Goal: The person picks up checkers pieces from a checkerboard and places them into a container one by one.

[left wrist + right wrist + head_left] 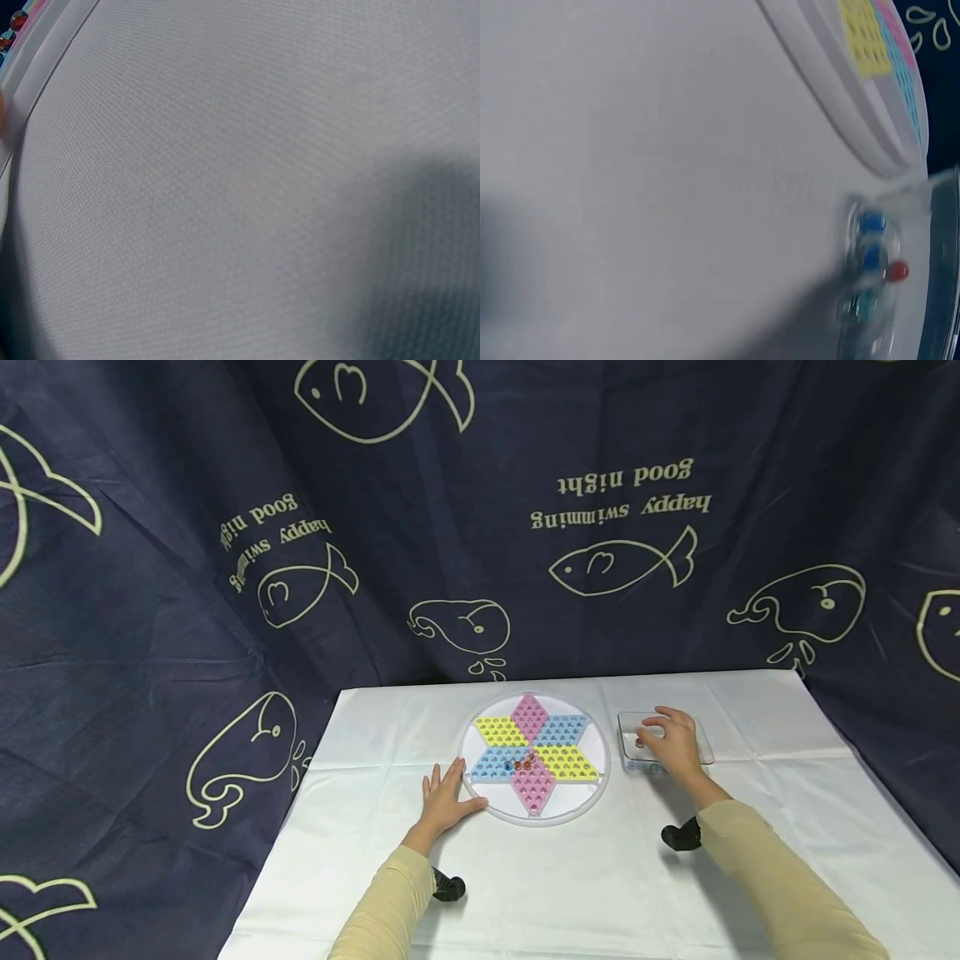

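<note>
My left hand (444, 802) rests with spread fingers at the left rim of a round white Chinese checkers board (495, 802). On the board's star, a blue marble (507, 766) and a few orange-brown marbles (527, 765) sit in holes near the centre. My right hand (675, 743) is over a clear plastic box (705, 747), thumb and fingers bent and a little apart. Right under the thumb tip shows a red-brown marble (639, 743), also seen as a red marble (898, 271) in the right wrist view. Blue marbles (871, 257) line the box's near side. The right fingers are outside the right wrist view.
A white cloth covers the table (585, 893). The box stands just right of the board, a narrow strip of cloth between them. A dark curtain (450, 527) printed with fish hangs behind the table. Black wrist devices (681, 835) hang below both sleeves.
</note>
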